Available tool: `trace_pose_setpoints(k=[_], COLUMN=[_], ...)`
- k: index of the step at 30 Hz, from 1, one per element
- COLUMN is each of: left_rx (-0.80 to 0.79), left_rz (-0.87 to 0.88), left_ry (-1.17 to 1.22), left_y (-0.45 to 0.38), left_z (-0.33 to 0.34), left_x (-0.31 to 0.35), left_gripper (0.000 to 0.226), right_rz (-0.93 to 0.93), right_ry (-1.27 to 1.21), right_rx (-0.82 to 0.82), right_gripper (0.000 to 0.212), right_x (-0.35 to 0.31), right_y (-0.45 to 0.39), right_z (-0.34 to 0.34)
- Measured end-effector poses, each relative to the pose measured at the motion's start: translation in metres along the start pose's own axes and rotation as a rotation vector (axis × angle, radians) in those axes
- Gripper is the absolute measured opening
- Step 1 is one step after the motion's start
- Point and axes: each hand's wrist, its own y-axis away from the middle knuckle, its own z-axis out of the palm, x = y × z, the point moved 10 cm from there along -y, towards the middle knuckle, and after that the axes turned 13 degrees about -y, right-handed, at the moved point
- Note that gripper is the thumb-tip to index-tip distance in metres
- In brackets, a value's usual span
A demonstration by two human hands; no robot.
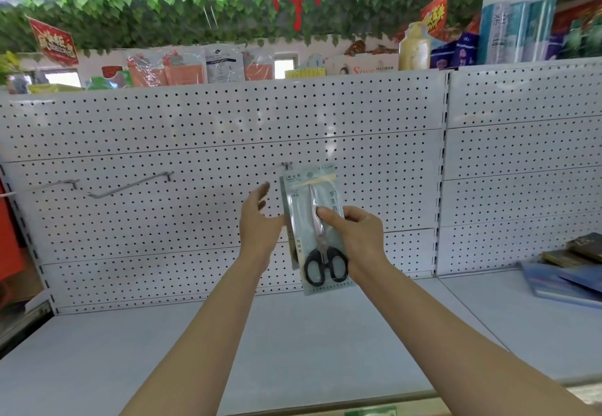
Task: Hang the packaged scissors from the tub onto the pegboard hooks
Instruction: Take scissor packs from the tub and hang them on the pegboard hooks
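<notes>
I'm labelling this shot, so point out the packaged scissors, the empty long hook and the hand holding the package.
packaged scissors (321,236), head view, clear front by the blades
empty long hook (130,184), head view, mid-shaft
right hand (353,231), head view, back of hand

Pegboard (195,129) face bare above and left of scissors pack (321,230). Two hooks (130,184) jut out at left. Shelf (260,334) below open. Stacked books (566,272) occupy right shelf end. Left hand (260,220) just beside pack's left edge.

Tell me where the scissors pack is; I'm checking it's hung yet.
Head view, centre: the scissors pack is against the pegboard, pinched by the right hand, its top by a hook, left hand beside it.
</notes>
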Motion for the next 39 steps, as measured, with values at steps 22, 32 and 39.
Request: trace_pose_setpoints(k=[22,32,39], left_rx=[0.018,0.032,0.025], left_rz=[0.46,0.501,0.544], left_ry=[-0.476,-0.535,-0.594], left_y=[-0.017,-0.026,-0.023], left_z=[0.023,0.029,0.024], left_x=[0.064,0.058,0.056], left_gripper=[0.047,0.051,0.059], right_rz=[-0.018,-0.151,-0.216], right_ry=[0.172,0.56,0.704], right_rx=[0.055,0.02,-0.013], right_gripper=[0.02,0.025,0.028], right_x=[0.033,0.028,0.023], right_y=[-0.039,-0.056,-0.052], right_z=[0.012,0.019,0.021])
